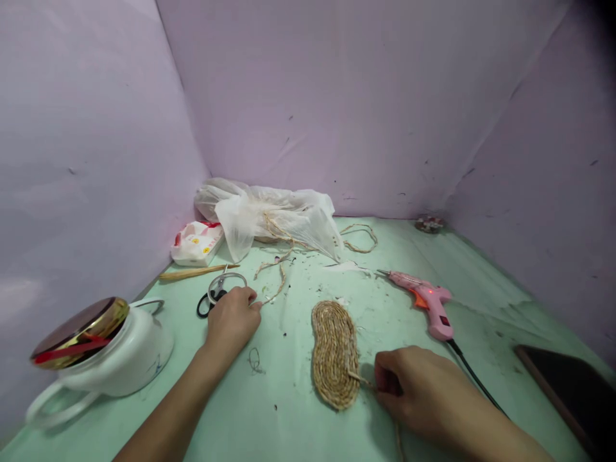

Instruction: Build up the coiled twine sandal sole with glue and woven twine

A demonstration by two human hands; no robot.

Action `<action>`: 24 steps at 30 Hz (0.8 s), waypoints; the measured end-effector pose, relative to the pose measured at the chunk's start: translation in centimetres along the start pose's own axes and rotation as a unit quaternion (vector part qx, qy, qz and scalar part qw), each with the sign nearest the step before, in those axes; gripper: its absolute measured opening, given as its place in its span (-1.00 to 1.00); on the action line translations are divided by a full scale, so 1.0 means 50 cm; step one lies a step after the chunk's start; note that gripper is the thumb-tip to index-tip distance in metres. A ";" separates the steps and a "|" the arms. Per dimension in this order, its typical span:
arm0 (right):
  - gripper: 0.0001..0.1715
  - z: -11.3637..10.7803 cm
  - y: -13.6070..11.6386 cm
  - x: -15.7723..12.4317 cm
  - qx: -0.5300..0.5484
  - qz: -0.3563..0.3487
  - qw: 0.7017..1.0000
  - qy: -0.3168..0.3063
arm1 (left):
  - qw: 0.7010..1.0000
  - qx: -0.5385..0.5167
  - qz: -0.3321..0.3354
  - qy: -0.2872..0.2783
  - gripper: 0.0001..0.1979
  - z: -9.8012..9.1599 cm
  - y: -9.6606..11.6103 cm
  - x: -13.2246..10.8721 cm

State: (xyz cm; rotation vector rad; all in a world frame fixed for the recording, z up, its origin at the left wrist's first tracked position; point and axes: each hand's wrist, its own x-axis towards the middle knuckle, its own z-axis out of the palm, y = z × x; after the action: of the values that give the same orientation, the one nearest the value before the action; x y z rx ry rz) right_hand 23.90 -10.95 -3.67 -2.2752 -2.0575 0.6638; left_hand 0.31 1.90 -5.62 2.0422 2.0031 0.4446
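Observation:
A sole-shaped coil of braided straw cord lies flat on the table. From its lower right side a loose length of straw cord runs into my right hand, whose curled fingers close on it; more of the cord trails out below the hand. Further left, my left hand is pinched, palm down, at the end of another piece of straw cord. Just behind that hand are black-handled scissors and a clear ring, possibly a tape roll, both partly covered by it.
A pink glue gun with a red light lies right. A dark phone-like slab is nearer. At left stand a white pot with a gold-rimmed lid. Behind are a plastic bag, a small box and a straw bundle.

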 end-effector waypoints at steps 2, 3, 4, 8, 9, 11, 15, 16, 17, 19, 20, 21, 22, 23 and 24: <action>-0.79 0.000 -0.001 -0.001 -0.003 0.001 1.000 -0.005 | 1.000 0.021 0.006 -0.006 -0.85 0.002 0.004 -0.002; -0.78 0.000 -0.002 -0.002 -0.004 0.002 1.000 -0.008 | 1.000 0.028 0.009 -0.009 -0.84 0.002 0.005 -0.004; -0.78 0.000 -0.003 -0.003 -0.005 0.003 1.000 -0.009 | 0.999 0.032 0.012 -0.009 -0.84 0.003 0.006 -0.005; -0.89 -0.005 -0.006 -0.005 0.005 0.006 1.000 -0.017 | 0.999 0.036 0.020 -0.002 -0.86 0.009 0.003 -0.005; -0.95 -0.008 -0.006 -0.004 0.012 0.009 1.000 -0.018 | 0.999 0.033 0.022 -0.002 -0.86 0.009 0.002 -0.004; -0.89 -0.012 -0.006 -0.001 0.035 0.015 0.999 -0.013 | 1.000 0.015 0.026 0.002 -0.85 0.004 0.005 -0.005; -0.76 -0.009 -0.010 0.008 0.256 -0.015 0.966 0.038 | 0.995 -0.080 0.055 0.000 -0.82 -0.020 0.037 -0.033; -0.73 -0.006 -0.013 0.010 0.351 -0.025 0.935 0.048 | 0.990 -0.123 0.066 -0.018 -0.81 -0.024 0.050 -0.047; -0.68 -0.002 -0.016 0.012 0.448 -0.033 0.892 0.051 | 0.974 -0.207 0.071 -0.059 -0.82 -0.025 0.063 -0.063; -0.57 0.006 -0.024 0.015 0.613 -0.038 0.789 0.030 | 0.923 -0.337 0.070 -0.173 -0.81 -0.020 0.088 -0.099; -0.55 0.009 -0.028 0.016 0.677 -0.042 0.735 0.010 | 0.899 -0.367 0.066 -0.228 -0.81 -0.014 0.098 -0.117; -0.55 0.010 -0.030 0.017 0.727 -0.045 0.685 -0.001 | 0.882 -0.382 0.070 -0.267 -0.81 -0.007 0.106 -0.134; -0.57 0.011 -0.032 0.018 0.766 -0.045 0.641 -0.001 | 0.873 -0.384 0.077 -0.290 -0.82 0.001 0.112 -0.148; -0.60 0.011 -0.033 0.020 0.792 -0.043 0.609 0.009 | 0.870 -0.375 0.082 -0.308 -0.83 0.009 0.115 -0.160; -0.63 0.010 -0.033 0.020 0.807 -0.040 0.588 0.022 | 0.872 -0.360 0.087 -0.320 -0.84 0.016 0.118 -0.169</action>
State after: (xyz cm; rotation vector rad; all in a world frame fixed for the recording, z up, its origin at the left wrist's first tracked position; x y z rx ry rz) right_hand 22.22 -9.88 -3.96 -0.9316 -0.5637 1.4734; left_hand 5.98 -6.65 -4.49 1.5850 1.0429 0.3919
